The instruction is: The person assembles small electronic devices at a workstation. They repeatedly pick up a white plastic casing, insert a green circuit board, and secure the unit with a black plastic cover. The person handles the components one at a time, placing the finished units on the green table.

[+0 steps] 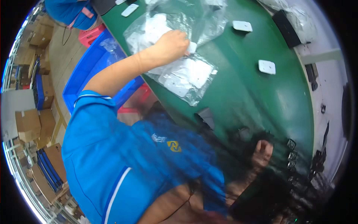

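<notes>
My left hand (171, 46) reaches across the green table (238, 89), its fingers bent over clear plastic bags. By its fingertips is a small white flat piece (192, 47), which the fingers appear to grip. One clear bag (199, 74) of white flat pieces lies just below the hand, and another bag (156, 24) with white pieces lies above it. My right hand (263, 150) is at the lower right over the table, fingers curled. Dark blur surrounds it, and what it holds, if anything, is hidden. Several small black square frames (291, 155) lie beside it.
White rounded plates lie singly on the table, one (242, 26) farther off and one (267, 67) at the right. A black box (286, 29) stands at the right edge. Left of the table are a blue bin (76, 84), a red stool (91, 35) and another person (67, 15).
</notes>
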A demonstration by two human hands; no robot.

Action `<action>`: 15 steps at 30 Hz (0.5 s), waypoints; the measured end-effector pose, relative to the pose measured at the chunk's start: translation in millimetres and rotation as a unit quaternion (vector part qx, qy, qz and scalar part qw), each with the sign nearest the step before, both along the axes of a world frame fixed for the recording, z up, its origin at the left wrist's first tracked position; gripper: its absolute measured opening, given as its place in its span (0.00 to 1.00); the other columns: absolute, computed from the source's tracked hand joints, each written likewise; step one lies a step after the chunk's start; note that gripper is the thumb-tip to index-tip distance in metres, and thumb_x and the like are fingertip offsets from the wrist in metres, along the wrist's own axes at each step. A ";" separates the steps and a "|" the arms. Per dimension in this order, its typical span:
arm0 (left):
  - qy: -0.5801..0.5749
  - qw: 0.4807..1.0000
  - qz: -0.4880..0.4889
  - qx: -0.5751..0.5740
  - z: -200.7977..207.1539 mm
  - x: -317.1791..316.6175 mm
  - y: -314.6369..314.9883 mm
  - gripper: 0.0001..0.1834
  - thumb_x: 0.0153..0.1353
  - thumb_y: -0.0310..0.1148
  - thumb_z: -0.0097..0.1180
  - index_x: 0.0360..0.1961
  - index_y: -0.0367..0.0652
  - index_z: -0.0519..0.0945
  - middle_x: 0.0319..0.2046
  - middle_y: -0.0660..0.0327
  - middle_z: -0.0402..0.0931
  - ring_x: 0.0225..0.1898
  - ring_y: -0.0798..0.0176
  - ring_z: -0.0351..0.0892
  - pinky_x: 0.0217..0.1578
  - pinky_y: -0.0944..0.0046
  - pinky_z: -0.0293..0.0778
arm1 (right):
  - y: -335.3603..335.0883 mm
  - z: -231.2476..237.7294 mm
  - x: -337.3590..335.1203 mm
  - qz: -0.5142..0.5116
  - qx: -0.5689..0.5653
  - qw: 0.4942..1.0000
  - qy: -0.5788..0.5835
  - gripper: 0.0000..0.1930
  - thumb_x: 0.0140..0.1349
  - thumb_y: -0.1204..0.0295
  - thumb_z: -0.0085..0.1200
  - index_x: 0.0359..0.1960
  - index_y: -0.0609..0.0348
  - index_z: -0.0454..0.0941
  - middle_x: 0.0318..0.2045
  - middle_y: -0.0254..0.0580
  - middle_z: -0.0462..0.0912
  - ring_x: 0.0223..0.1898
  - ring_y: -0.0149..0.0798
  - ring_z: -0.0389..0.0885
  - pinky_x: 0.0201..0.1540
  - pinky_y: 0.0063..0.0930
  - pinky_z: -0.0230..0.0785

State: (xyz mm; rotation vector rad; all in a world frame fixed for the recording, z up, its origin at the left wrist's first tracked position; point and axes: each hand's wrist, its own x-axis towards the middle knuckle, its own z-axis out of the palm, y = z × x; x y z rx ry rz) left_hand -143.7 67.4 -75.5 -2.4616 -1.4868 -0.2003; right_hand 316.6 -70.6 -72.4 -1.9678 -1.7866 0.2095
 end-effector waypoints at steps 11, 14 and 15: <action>-0.551 0.817 0.092 -0.142 64.1 53.9 -19.1 0.10 0.66 0.28 0.45 0.47 0.44 0.75 0.23 0.59 0.77 0.20 0.68 0.75 0.20 0.66 0.69 | 1.1 0.9 11.5 -0.134 0.015 0.973 0.185 0.05 0.61 0.79 0.52 0.37 0.65 0.78 0.30 0.36 0.80 0.30 0.27 0.76 0.35 0.21 0.68; -0.580 0.775 0.028 -0.248 69.9 91.8 -39.7 0.12 0.65 0.28 0.48 0.48 0.48 0.76 0.24 0.62 0.77 0.21 0.74 0.73 0.22 0.70 0.69 | 4.6 2.3 3.8 -0.125 0.044 0.958 0.255 0.09 0.62 0.80 0.50 0.42 0.63 0.78 0.31 0.36 0.81 0.30 0.26 0.76 0.36 0.19 0.69; -0.561 0.787 -0.006 -0.256 65.1 106.1 -45.0 0.11 0.64 0.28 0.49 0.47 0.49 0.77 0.25 0.62 0.78 0.22 0.73 0.73 0.23 0.70 0.70 | 4.6 7.4 -3.2 -0.127 0.045 0.951 0.277 0.09 0.62 0.80 0.50 0.43 0.62 0.78 0.31 0.36 0.81 0.30 0.26 0.76 0.36 0.18 0.69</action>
